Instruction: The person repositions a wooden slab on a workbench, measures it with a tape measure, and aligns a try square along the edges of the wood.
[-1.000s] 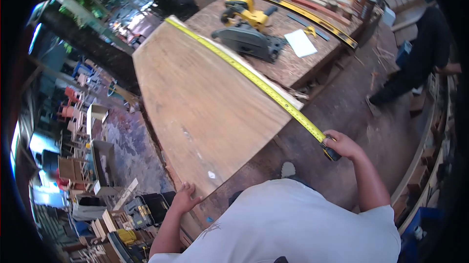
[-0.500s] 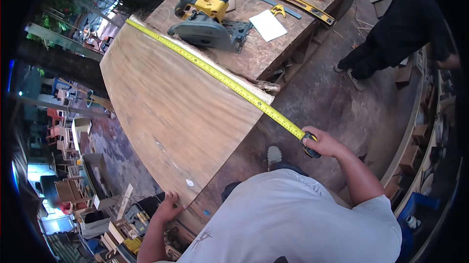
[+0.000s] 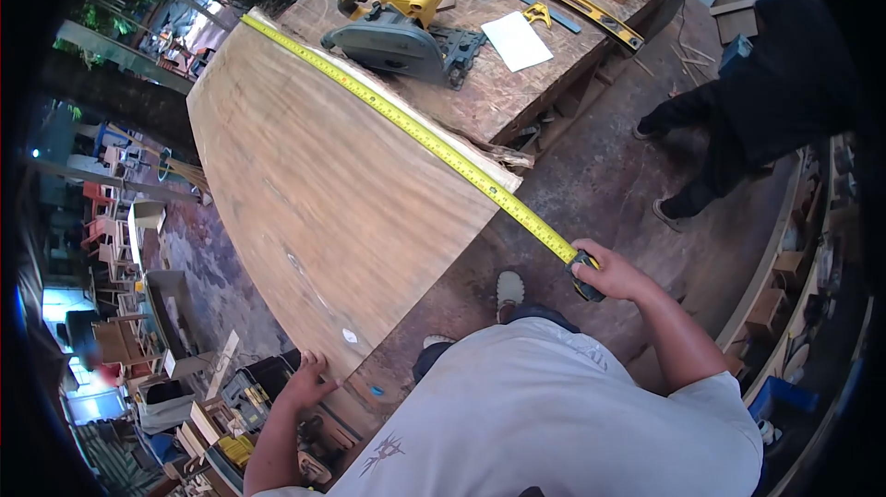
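A wide wooden slab (image 3: pixel 341 192) with one rough bark edge lies in front of me. Along that edge stretches a yellow tape measure blade (image 3: pixel 406 123), its far end at the slab's far corner. My right hand (image 3: pixel 609 271) is closed around the black tape case, out past the slab's near edge. My left hand (image 3: pixel 309 382) rests at the slab's near left corner, fingers apart, the fingertips on the wood.
A workbench (image 3: pixel 498 109) holds a yellow and black circular saw (image 3: pixel 397 22), white paper (image 3: pixel 517 41), a long yellow level (image 3: pixel 554 0) and a small yellow tool (image 3: pixel 536 14). A person in dark clothes (image 3: pixel 738 100) walks at right. Chairs and wood pieces stand at left.
The view has shifted, bringing the saw and bench nearer the top left. At right the other person's legs have moved, now in a wide stride. Both my hands keep their places on tape and slab.
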Motion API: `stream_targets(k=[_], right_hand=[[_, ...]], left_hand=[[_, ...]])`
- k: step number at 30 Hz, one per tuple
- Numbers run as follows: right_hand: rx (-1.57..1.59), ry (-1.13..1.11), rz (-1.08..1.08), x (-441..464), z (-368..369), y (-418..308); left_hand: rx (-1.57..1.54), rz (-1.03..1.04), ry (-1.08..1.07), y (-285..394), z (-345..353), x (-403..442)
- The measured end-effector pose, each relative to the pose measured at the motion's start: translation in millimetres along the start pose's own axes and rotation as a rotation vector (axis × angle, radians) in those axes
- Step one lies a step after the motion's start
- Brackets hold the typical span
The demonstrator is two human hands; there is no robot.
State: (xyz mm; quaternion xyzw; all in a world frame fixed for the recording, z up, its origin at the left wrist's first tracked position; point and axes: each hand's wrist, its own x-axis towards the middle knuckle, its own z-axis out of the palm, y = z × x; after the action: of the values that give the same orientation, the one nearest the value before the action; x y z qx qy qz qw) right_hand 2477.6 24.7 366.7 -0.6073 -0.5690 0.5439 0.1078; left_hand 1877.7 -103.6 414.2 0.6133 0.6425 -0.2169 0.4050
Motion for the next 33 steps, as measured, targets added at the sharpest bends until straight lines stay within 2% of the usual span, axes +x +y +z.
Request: stream_targets(k=[13,19,33], right_hand=[[-0.063,0.035,0.014,-2,6,0],[-0.07,0.032,0.027,-4,8,-2],[-0.073,0.048,0.031,-7,8,-7]], left_hand=[[0.002,-0.037,0.029,-6,8,0],[0.013,-0.041,-0.034,-3,8,2],[-0.027,-0.039,0.027,5,5,-2]])
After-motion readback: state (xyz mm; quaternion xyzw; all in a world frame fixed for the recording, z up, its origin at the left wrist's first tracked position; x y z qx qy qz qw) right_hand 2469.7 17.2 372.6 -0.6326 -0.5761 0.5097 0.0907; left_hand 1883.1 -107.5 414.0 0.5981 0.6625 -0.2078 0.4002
